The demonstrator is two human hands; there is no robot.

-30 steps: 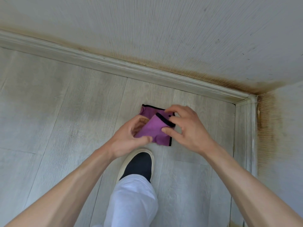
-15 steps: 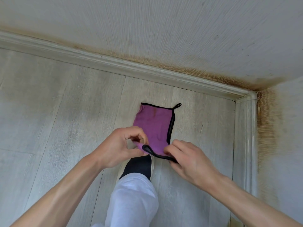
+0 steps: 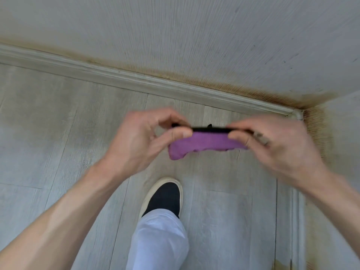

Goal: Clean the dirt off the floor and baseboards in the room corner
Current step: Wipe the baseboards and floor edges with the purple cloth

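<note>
A purple cloth (image 3: pixel 208 143) with a black hem hangs folded in the air above the grey wood floor (image 3: pixel 58 133). My left hand (image 3: pixel 140 141) pinches its left end and my right hand (image 3: pixel 276 145) pinches its right end, both along the black edge. Beyond the cloth, a pale baseboard (image 3: pixel 136 80) runs along the back wall to the room corner (image 3: pixel 298 114). A second baseboard (image 3: pixel 297 211) runs down the right wall. Brown dirt staining (image 3: pixel 194 77) lines the wall just above the back baseboard and spreads down the corner.
My black shoe with a white sole (image 3: pixel 163 195) and white trouser leg (image 3: pixel 159 240) stand on the floor under my hands. The right wall (image 3: pixel 341 152) is close beside my right arm.
The cloth was lying flat on the floor while both hands took its near edge; now it is lifted off the floor and held folded between both hands, farther forward and to the right.
</note>
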